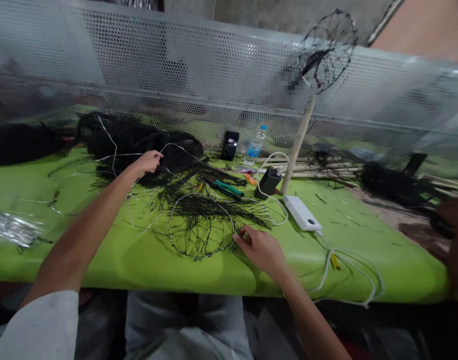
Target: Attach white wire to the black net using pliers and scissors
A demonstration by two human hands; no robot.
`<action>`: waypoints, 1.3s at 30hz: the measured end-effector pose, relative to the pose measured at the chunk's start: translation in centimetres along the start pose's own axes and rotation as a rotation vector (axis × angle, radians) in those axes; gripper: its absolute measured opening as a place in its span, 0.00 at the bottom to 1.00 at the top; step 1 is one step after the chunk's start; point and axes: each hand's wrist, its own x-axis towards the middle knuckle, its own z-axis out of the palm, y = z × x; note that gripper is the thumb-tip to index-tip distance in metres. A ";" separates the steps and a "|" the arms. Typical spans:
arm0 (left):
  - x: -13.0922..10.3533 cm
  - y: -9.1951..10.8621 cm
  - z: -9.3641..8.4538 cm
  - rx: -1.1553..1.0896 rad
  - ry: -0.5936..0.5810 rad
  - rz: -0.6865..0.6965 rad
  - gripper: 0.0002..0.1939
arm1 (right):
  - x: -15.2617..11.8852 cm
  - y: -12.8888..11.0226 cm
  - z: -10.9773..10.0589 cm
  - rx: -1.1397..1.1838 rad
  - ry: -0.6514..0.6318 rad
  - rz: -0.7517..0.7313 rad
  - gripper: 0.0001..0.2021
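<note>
A thin silver wire hoop (169,226) with black netting (199,239) knotted across it lies near the front of the green table. My right hand (259,246) pinches the right side of the hoop between thumb and fingers. Farther back on the left, my left hand (148,162) is closed on a silver wire (176,145) that curves out on its right. Black net strands (217,207) spread behind the hoop, with green-handled pliers (228,188) lying on them. Under and behind my left hand sits a dark heap of netting (120,137).
A perforated metal panel (214,70) runs along the back. A phone (229,146), a water bottle (254,146), a black block (268,183) and a white power bank (302,213) with cable stand about. A wooden stick (298,142) carries a finished-looking net hoop (336,50). Silver wires (13,227) lie left.
</note>
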 end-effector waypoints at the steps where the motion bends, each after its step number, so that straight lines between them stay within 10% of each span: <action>1: 0.3 -0.3 0.3 0.112 0.033 0.002 0.21 | 0.4 -0.2 0.0 0.006 0.026 0.024 0.17; 7: -0.6 -1.2 3.1 0.702 0.153 0.043 0.22 | 3.7 -3.2 -1.1 0.099 0.166 0.017 0.18; 13: -4.6 1.8 4.4 1.000 0.149 0.221 0.22 | 9.1 -4.9 -3.0 0.449 -0.032 -0.148 0.13; 17: -10.1 4.6 4.9 0.991 0.134 0.464 0.23 | 10.1 -5.4 -5.3 0.820 -0.071 -0.200 0.14; 22: -15.8 7.6 7.6 0.856 -0.105 1.106 0.24 | 11.0 -7.6 -9.9 1.169 -0.031 -0.191 0.14; 30: -14.0 12.6 8.1 0.741 0.031 1.229 0.12 | 13.4 -11.8 -15.7 1.568 0.000 -0.363 0.18; 32: -13.3 13.1 7.3 0.584 0.119 1.217 0.10 | 14.0 -12.1 -15.8 1.410 0.134 -0.387 0.19; 37: -12.6 12.7 5.8 0.486 0.286 1.170 0.11 | 12.9 -12.0 -15.2 0.901 1.010 -0.490 0.14; 39: -12.4 12.5 5.6 0.505 0.305 1.158 0.10 | 11.4 -12.5 -15.1 0.757 0.993 -0.713 0.16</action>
